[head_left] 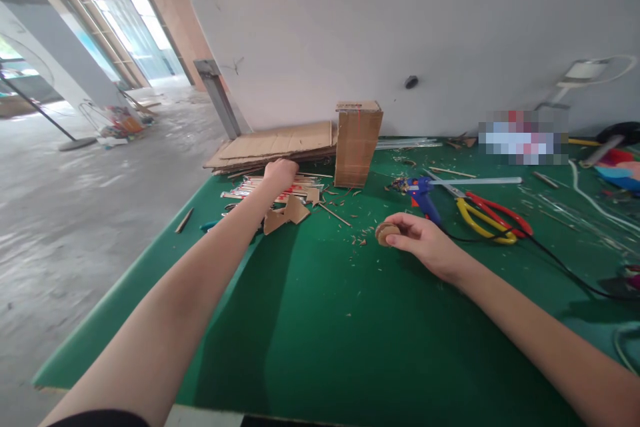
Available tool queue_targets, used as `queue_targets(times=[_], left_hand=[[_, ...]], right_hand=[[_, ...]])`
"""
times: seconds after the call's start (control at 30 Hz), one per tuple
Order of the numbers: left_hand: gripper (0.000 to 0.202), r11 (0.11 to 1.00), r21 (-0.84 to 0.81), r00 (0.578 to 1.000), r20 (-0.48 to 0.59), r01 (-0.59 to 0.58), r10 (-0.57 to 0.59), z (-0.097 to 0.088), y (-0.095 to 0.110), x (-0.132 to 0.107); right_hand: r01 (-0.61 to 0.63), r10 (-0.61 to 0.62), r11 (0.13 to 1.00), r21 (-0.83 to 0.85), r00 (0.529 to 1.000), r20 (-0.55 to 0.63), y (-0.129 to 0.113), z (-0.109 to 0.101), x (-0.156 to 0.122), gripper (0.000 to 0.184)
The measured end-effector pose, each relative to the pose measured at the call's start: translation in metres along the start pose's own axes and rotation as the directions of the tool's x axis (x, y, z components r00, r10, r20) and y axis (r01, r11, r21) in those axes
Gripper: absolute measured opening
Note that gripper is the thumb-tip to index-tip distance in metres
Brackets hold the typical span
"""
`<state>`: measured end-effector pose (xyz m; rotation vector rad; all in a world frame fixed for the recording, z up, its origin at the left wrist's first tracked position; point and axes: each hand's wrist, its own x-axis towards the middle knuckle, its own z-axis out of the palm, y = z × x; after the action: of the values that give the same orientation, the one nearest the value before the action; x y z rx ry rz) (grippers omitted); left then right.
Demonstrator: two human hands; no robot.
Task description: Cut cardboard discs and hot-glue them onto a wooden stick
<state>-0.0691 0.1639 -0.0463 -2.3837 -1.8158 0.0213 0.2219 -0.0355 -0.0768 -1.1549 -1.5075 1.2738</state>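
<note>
My right hand (423, 241) pinches a small round cardboard disc (387, 233) between thumb and fingers, just above the green tabletop. Farther off to the left, my left hand (281, 173) is curled over a bundle of thin wooden sticks (245, 188) with red-and-white wrapping. Its fingertips are hidden, and whatever they may grip is out of sight. Cut cardboard scraps (287, 215) lie beneath that wrist. Beyond my right hand, a blue glue gun (424, 199) rests with a clear glue stick in its back.
A cardboard box (357, 147) stands upright near the white panel, beside stacked cardboard sheets (280, 141). Pliers with red and yellow handles (487, 219) lie at right, crossed by a black cord (560, 267). Wood shavings litter the green table (320, 333).
</note>
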Motion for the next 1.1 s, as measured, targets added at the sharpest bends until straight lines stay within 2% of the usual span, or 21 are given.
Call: queue_targets(times=[0.23,0.33,0.43,0.67,0.73,0.83,0.93,1.0,1.03,1.1], left_hand=[[0.036,0.991,-0.035,0.984,0.114,-0.132,0.136,0.000,-0.017,0.013],[0.034,0.984,-0.039,0.976,0.132,-0.172,0.175,-0.004,-0.020,0.014],[0.032,0.983,-0.036,0.977,0.108,-0.179,0.182,-0.007,-0.019,0.010],[0.035,0.976,-0.001,0.976,-0.029,-0.216,0.216,-0.010,-0.011,-0.006],[0.035,0.984,0.007,0.979,-0.104,-0.176,0.176,-0.013,-0.003,-0.015],[0.033,0.996,-0.077,0.955,-0.296,-0.046,0.021,-0.019,0.015,-0.028],[0.032,0.981,-0.195,0.940,-0.337,-0.009,-0.058,-0.027,0.027,-0.038],[0.030,0.960,-0.281,0.927,-0.358,0.005,-0.110,-0.035,0.027,-0.043],[0.029,0.950,-0.313,0.911,-0.388,0.013,-0.141,-0.040,0.025,-0.045],[0.027,0.939,-0.344,0.842,-0.498,0.030,-0.210,-0.051,0.019,-0.050]], right_hand=[[0.000,0.007,0.993,0.121,0.998,-0.057,-0.002,0.002,0.000,0.026],[0.038,-0.026,0.986,0.162,0.997,-0.071,-0.001,0.001,0.002,0.022],[0.070,-0.060,0.977,0.202,0.996,-0.059,0.001,0.000,0.003,0.021],[0.015,0.005,0.967,0.256,0.997,-0.080,0.005,-0.001,0.004,0.032],[0.024,-0.005,0.968,0.248,0.997,-0.078,0.006,-0.001,0.004,0.031],[0.043,-0.025,0.972,0.232,0.996,-0.080,0.007,-0.001,0.004,0.027],[0.056,-0.042,0.979,0.196,0.996,-0.077,0.005,0.000,0.003,0.023],[0.054,-0.042,0.983,0.174,0.996,-0.075,0.003,0.001,0.002,0.023],[0.047,-0.035,0.985,0.164,0.997,-0.076,0.002,0.001,0.001,0.023],[0.024,-0.015,0.990,0.136,0.997,-0.073,-0.001,0.002,0.000,0.023]])
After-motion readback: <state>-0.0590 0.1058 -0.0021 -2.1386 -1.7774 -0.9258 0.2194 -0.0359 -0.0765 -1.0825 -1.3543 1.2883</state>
